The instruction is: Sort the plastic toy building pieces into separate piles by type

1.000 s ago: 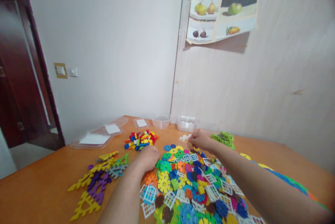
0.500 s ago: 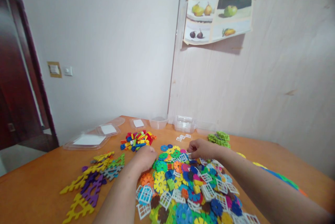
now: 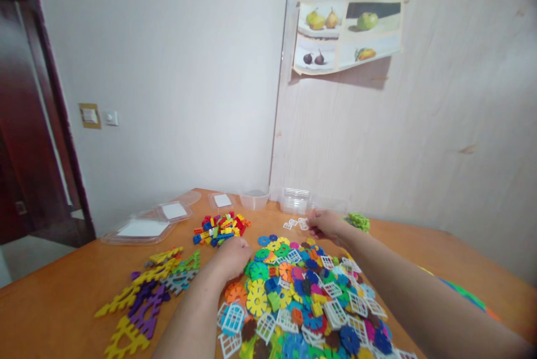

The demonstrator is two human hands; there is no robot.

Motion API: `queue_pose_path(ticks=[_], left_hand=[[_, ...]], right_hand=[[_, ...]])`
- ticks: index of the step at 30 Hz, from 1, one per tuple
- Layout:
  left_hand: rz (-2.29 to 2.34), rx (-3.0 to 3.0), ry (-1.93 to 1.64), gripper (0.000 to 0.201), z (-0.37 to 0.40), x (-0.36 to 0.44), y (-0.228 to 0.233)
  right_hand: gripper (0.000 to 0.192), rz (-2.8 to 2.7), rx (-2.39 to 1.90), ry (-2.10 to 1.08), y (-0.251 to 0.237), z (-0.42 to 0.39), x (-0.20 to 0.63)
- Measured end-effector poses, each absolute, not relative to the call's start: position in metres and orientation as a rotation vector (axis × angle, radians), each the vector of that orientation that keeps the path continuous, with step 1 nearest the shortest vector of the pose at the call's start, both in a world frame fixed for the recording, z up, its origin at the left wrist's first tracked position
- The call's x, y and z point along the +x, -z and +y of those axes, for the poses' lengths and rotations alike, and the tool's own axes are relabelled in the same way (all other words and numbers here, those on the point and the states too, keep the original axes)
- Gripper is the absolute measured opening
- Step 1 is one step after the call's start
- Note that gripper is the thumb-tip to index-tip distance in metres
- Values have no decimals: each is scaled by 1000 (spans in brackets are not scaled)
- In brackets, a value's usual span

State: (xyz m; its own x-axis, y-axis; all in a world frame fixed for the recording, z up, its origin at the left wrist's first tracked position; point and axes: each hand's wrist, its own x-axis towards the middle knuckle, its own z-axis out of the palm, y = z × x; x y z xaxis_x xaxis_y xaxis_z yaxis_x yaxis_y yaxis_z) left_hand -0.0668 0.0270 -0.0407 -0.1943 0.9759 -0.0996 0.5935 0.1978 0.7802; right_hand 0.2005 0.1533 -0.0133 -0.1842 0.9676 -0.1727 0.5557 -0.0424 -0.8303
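Observation:
A big heap of coloured plastic discs and white window pieces [image 3: 306, 297] covers the orange table [image 3: 62, 303] in front of me. My left hand [image 3: 232, 255] rests closed at the heap's left edge, against green and orange discs. Reaching past the heap's far edge, my right hand [image 3: 325, 223] has its fingertips pinched at a small group of white window pieces [image 3: 293, 224]. Whether a piece is between the fingers is too small to tell.
A pile of small coloured bricks [image 3: 220, 227] lies behind my left hand. Yellow, purple and green jagged pieces [image 3: 145, 292] lie at left. Clear lids [image 3: 142, 229] and tubs [image 3: 296, 201] stand at the back; green discs [image 3: 358, 221] at right.
My right hand went back to the heap's far edge half a second ago, then reached out again to the small white pieces. My left hand stayed at the heap's left edge.

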Motion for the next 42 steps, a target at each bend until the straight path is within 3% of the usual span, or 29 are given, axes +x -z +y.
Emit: queue_pose_path(ticks=[4,12,18,21,27,42], left_hand=[[1875,1468,-801,18,30,-68,43],[1865,1468,-768,12,32,-69,45],[1871,1471,-794,14,29,-68,43],[1867,1466,-804,16,28,-67,42],[1848,1476,-779,17,30,-68,44],[1854,1457,-786,18,33,-70,47]], right_hand=[[36,-1698,-1640,-1130,15,163,194],[21,-2126,-1482,-1097,17,130,189],[34,-2412,-1335,-918,17,117,190],[30,-2448,-1330,-849,20,116,191],[13,-2391,-1282,-856,21,110,191],[19,-1885,-1335,-1161,17,121,190]])
